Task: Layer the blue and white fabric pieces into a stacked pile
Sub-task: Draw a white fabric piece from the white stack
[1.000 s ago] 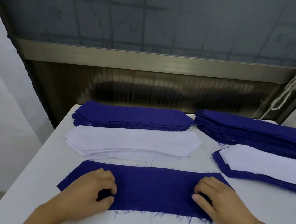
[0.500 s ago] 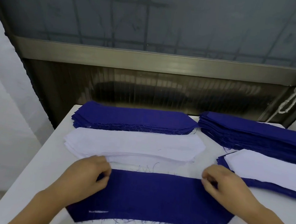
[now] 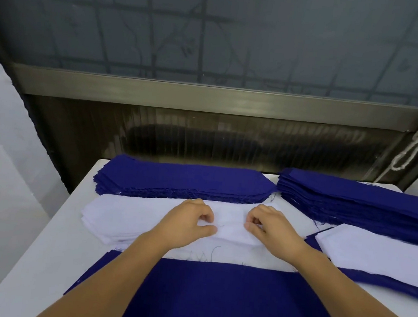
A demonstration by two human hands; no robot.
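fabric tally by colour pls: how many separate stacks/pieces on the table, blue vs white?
Blue: 4. The far-left blue stack, the far-right blue stack, the single blue piece nearest the camera, and the blue layer under the right-hand white piece.
White: 2. The white stack under both hands, and the white piece on the right.
Total: 6.

Both bare forearms reach toward twelve o'clock, converging. The left hand [image 3: 186, 221] lies knuckles up, fingers curled under, thumb pointing to three o'clock. The right hand [image 3: 271, 228] mirrors it just beside, fingers curled, thumb toward nine o'clock, fingertips down.
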